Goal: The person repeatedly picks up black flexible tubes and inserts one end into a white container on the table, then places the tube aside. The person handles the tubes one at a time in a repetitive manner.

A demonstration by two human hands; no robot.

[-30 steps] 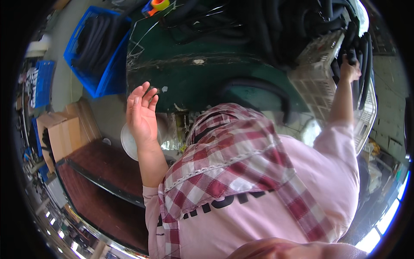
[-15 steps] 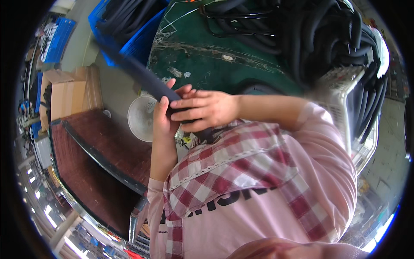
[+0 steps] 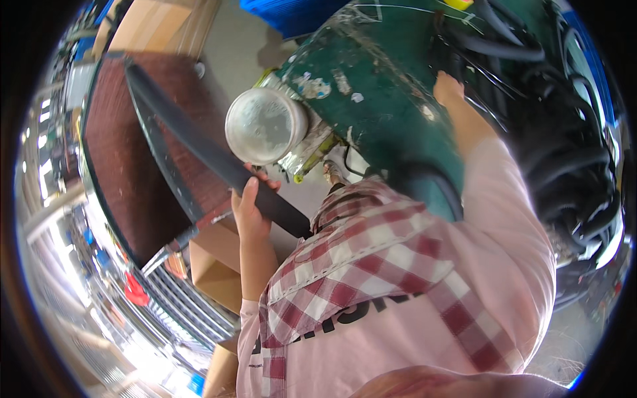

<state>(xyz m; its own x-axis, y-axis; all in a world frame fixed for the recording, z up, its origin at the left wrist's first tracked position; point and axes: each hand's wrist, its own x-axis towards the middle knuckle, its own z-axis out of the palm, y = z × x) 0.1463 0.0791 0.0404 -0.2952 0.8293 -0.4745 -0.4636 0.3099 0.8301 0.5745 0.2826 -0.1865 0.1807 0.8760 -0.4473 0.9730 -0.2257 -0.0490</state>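
Red-brown shelf [image 3: 106, 126]: it stands left of the white bucket [image 3: 300, 123], under the far end of the tube. If you swing that end low, it could knock or scuff on the shelf's dark edge; you cannot tell here whether they touch.

Black tube [image 3: 192, 136]: it runs slantwise past the bucket's lower left, from above the shelf to your checked apron [image 3: 358, 249]. With one hand on it, the long free end could sag or swing, and the near end could snag in the cloth.

Left hand [image 3: 247, 211]: just below the bucket, closed round the tube, thumb on top and fingers round the far side. A loose grip could let it slide or twist.

White bucket: beside the green table [image 3: 378, 119], its round top turned to you. Sweep the tube rightward and it could bump the bucket and tip it.

Curved tube [image 3: 431, 174]: right of the bucket and below it, on the table; your right sleeve could drag it.

Right hand [image 3: 449, 87]: right of the bucket, over the table by the thin dark rods [image 3: 492, 77], fingers curled; you cannot tell whether it grips anything. Pulling blindly there could catch a rod.

Tube heap [image 3: 564, 149]: far right of the bucket, tangled; one tug could bring several down.
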